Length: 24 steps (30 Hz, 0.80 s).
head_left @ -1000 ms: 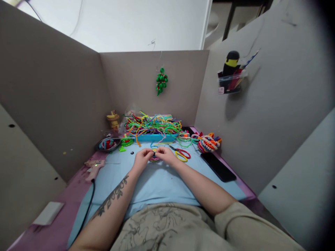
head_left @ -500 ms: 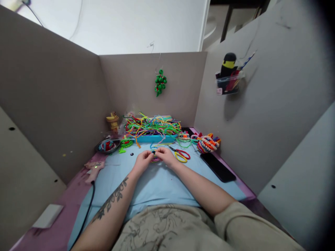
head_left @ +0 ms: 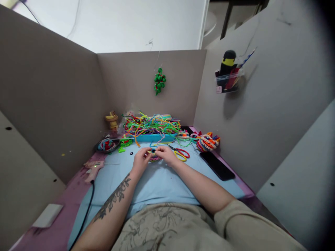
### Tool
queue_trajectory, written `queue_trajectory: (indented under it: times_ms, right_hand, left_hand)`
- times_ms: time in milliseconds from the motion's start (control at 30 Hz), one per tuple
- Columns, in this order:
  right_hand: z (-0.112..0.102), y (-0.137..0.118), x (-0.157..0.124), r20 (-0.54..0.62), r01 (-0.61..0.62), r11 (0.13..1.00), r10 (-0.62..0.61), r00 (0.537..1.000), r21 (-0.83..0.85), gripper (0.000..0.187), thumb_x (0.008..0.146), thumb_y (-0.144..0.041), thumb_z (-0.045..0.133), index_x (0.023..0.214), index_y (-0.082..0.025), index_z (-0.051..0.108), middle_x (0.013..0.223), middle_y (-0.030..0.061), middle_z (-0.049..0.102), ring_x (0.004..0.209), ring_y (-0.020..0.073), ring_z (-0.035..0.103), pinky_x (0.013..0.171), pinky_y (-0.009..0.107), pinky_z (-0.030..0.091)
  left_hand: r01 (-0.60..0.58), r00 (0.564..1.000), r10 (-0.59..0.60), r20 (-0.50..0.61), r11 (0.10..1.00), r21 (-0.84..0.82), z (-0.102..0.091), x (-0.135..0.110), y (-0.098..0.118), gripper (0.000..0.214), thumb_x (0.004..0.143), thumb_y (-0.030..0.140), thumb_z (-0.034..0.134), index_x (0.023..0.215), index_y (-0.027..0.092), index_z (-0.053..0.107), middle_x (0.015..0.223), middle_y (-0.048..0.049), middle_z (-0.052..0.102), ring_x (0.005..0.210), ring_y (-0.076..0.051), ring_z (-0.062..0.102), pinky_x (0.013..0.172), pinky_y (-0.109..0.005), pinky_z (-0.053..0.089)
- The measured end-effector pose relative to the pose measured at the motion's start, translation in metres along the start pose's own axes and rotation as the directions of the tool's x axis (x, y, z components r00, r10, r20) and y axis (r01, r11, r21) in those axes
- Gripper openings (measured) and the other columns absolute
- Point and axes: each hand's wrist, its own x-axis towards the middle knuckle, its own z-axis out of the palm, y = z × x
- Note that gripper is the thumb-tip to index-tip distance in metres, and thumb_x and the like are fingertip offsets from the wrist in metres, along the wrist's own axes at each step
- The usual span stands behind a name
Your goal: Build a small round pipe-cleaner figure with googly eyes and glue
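Between my two hands is a small craft piece of coiled pipe cleaner (head_left: 156, 158), pink and multicoloured, with a dark round eye (head_left: 153, 151) at its top. My left hand (head_left: 141, 160) grips it from the left with bent fingers. From the other side my right hand (head_left: 165, 154) pinches near the eye; its fingertips partly cover the piece. A loose googly eye (head_left: 131, 153) lies on the blue cloth left of my hands. Scissors (head_left: 181, 154) with red and yellow handles rest just to the right.
A blue tray (head_left: 157, 138) heaped with pipe cleaners (head_left: 149, 123) stands behind my hands. To the left are a dark bowl (head_left: 98, 149), a green figure (head_left: 126, 142) and a pink glue gun (head_left: 94, 170) with its cable. A black phone (head_left: 217, 166) and colourful finished pieces (head_left: 207, 142) lie right. Grey panels enclose the table.
My fingers have shifted slightly around the piece, and the dark eye at its top now shows more clearly. The whole view has moved a little; the other things stay in place.
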Motion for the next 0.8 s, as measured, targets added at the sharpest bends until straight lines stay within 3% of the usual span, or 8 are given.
queue_trajectory:
  times_ms: [100, 200, 800]
  right_hand:
    - [0.0023, 0.0012, -0.0009, 0.026, -0.011, 1.000, 0.011, 1.000, 0.023, 0.019, 0.067, -0.032, 0.059, 0.062, -0.014, 0.053, 0.048, -0.0062, 0.044, 0.045, 0.0057, 0.035, 0.046, 0.020, 0.027]
    - [0.0042, 0.0042, -0.0015, 0.033, -0.004, 0.999, 0.003, 0.999, 0.054, 0.019, 0.068, -0.031, 0.059, 0.063, -0.014, 0.053, 0.047, -0.0066, 0.043, 0.044, 0.0054, 0.033, 0.046, 0.020, 0.026]
    - [0.0039, 0.0075, -0.0003, 0.050, 0.024, 0.993, -0.030, 0.998, 0.116, 0.020, 0.070, -0.033, 0.061, 0.065, -0.015, 0.053, 0.049, -0.0062, 0.044, 0.045, 0.0062, 0.035, 0.046, 0.020, 0.026]
  left_hand:
    - [-0.169, 0.984, 0.173, -0.036, 0.982, 0.088, -0.0031, -0.0023, 0.0020, 0.018, 0.078, 0.021, 0.056, 0.093, 0.020, 0.065, 0.090, -0.0052, 0.063, 0.075, -0.014, 0.056, 0.067, -0.026, 0.046]
    - [-0.232, 0.969, 0.240, -0.052, 0.965, 0.123, -0.0048, -0.0031, 0.0033, 0.015, 0.080, 0.020, 0.055, 0.090, 0.020, 0.067, 0.087, -0.0056, 0.064, 0.078, -0.015, 0.058, 0.070, -0.027, 0.047]
    - [-0.272, 0.952, 0.287, -0.105, 0.953, 0.136, -0.0062, -0.0026, 0.0074, 0.015, 0.080, 0.024, 0.057, 0.091, 0.020, 0.067, 0.087, -0.0058, 0.065, 0.079, -0.015, 0.059, 0.071, -0.028, 0.047]
